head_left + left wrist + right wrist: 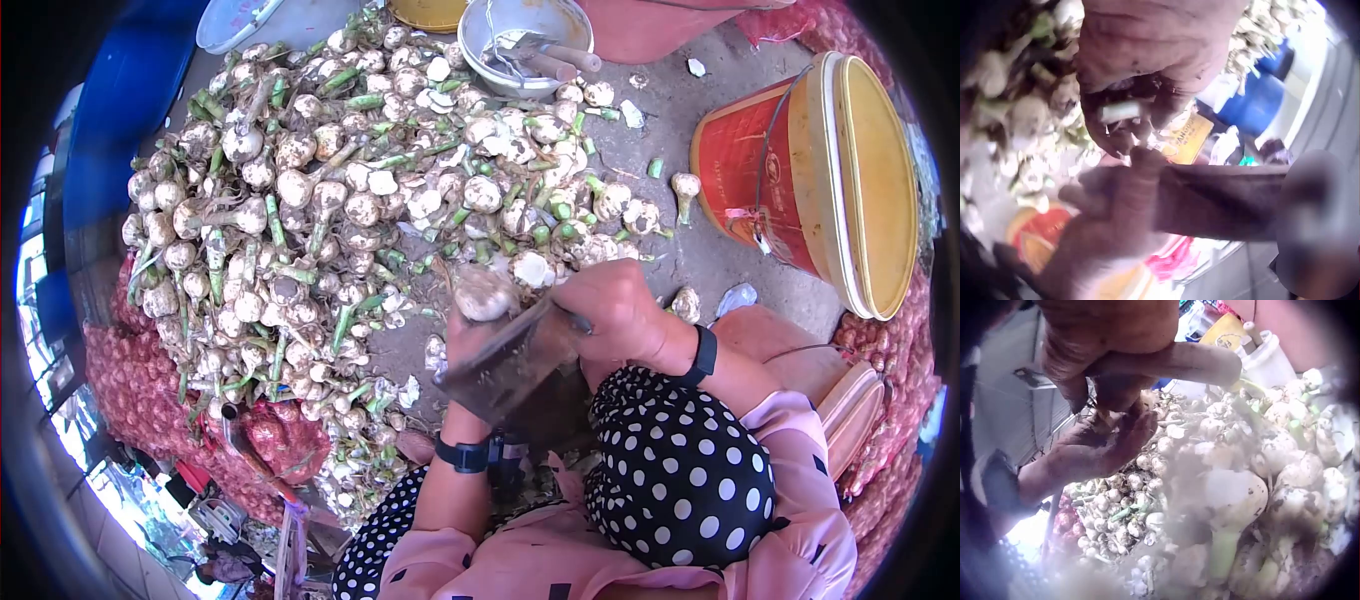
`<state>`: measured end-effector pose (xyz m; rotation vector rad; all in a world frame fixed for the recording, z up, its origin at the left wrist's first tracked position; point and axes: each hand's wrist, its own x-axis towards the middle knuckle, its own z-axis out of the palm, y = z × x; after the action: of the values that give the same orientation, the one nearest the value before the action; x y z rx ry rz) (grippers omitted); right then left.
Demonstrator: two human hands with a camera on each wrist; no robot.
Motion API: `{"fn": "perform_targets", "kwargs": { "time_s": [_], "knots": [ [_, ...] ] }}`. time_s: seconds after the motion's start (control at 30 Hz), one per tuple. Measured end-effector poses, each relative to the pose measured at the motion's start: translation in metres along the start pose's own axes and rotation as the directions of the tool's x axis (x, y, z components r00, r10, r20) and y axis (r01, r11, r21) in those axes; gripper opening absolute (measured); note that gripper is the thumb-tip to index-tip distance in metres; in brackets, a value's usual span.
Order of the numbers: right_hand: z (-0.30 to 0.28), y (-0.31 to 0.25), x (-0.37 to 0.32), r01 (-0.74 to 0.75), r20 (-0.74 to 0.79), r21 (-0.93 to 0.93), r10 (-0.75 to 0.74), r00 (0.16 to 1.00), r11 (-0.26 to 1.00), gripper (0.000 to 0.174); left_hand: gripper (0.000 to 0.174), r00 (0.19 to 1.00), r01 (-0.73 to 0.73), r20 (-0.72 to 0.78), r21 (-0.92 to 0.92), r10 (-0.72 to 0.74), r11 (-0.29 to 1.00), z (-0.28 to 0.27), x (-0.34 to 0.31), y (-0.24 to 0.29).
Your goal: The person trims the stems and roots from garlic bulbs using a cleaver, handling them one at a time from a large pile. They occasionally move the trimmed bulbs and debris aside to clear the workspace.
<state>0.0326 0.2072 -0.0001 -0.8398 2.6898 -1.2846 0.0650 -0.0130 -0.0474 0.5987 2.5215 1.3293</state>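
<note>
"Head view, please: where is my garlic bulb [483, 293]?"

"At the top of your left hand [465, 338], about eleven o'clock from the middle of the knife [515, 365]. Your left fingers seem curled round it, though the blade covers most of them."

"And my right hand [612, 305]?"

"At three o'clock from the bulb, gripping the knife. In the right wrist view, the handle [1200, 365] pokes out toward three o'clock past your curled fingers."

"Which step would you say I'm on?"

"Trimming one bulb, by my reading. The garlic pile [295, 190] lies at ten o'clock from your hands, many bulbs with stems on, so plenty looks left to do. The red bucket [745, 150] stands at two o'clock, well apart from the blade."

"Does the edge touch the bulb?"

"I can't tell: the blade is blurred, and the left wrist view shows only a pale bit [1120, 112] among your left fingers."

"What does the next move call for?"

"A firm left grip, I'd say, fingertips clear of the edge, and a short, controlled stroke. Something this round could roll as you press."
</note>
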Motion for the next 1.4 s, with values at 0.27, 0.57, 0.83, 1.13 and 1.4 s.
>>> {"fn": "perform_targets", "kwargs": {
  "time_s": [0.27,0.57,0.83,1.13,1.4],
  "knots": [
    [0.004,-0.006,0.002,-0.008,-0.023,-0.149,0.004,1.000,0.989,0.024,0.041,0.832,0.279,0.077,-0.914,-0.549,0.295,0.007,0.008,0.027],
    [0.007,0.073,-0.036,-0.625,-0.269,0.043,0.611,0.744,0.780,0.019,0.055,0.957,0.172,-0.056,-0.680,-0.285,0.713,-0.010,-0.005,0.048],
    [0.018,0.061,-0.029,-0.701,-0.070,0.404,0.785,0.616,0.587,0.013,0.061,0.381,0.678,-0.517,-0.407,-0.766,0.612,0.030,-0.140,-0.140],
    [0.037,0.032,-0.020,-0.511,-0.032,0.209,0.528,0.849,0.834,0.007,0.059,0.613,0.787,-0.514,0.461,-0.600,0.409,0.022,-0.103,-0.120],
    [0.030,0.002,-0.001,-0.070,0.014,-0.051,0.071,0.997,0.996,0.013,0.044,0.873,0.260,-0.175,-0.624,-0.455,0.737,0.020,-0.038,-0.003]
  ]
}}
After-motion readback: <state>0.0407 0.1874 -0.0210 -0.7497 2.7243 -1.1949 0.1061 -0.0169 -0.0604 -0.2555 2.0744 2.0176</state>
